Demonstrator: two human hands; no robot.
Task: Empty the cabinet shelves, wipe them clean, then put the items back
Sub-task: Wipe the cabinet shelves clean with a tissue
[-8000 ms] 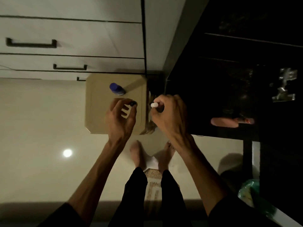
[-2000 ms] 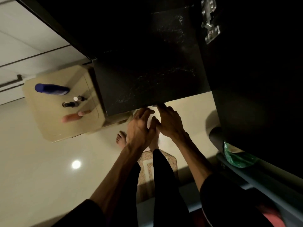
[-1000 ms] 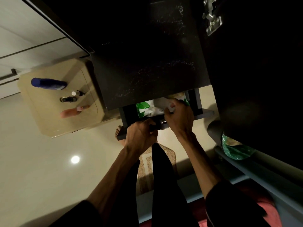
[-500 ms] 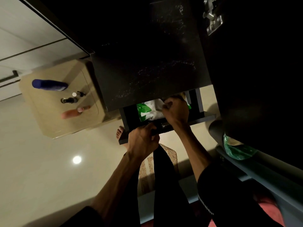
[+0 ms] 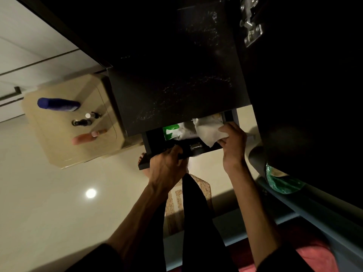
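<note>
**A:** What is happening at the cabinet?

**B:** Looking down from head height: a dark shelf [image 5: 176,95], dusty and bare on top. Below it a drawer [image 5: 157,142] stands pulled out. The left hand [image 5: 167,169] grips its front edge. The right hand [image 5: 233,142] pinches a white wipe [image 5: 208,132], lifting it from a green and white pack [image 5: 174,131] that lies in the drawer.

**A:** Where did the shelf's things go?

**B:** On a beige stool [image 5: 59,150] to the left: a blue bottle [image 5: 59,104] lying down, two small dark bottles [image 5: 86,119] and a pink tube [image 5: 86,137].

**A:** So how far along is it?

**B:** I judge this shelf emptied, wiping about to begin, and everything yet to go back. Other shelves are too dark to tell.
</note>
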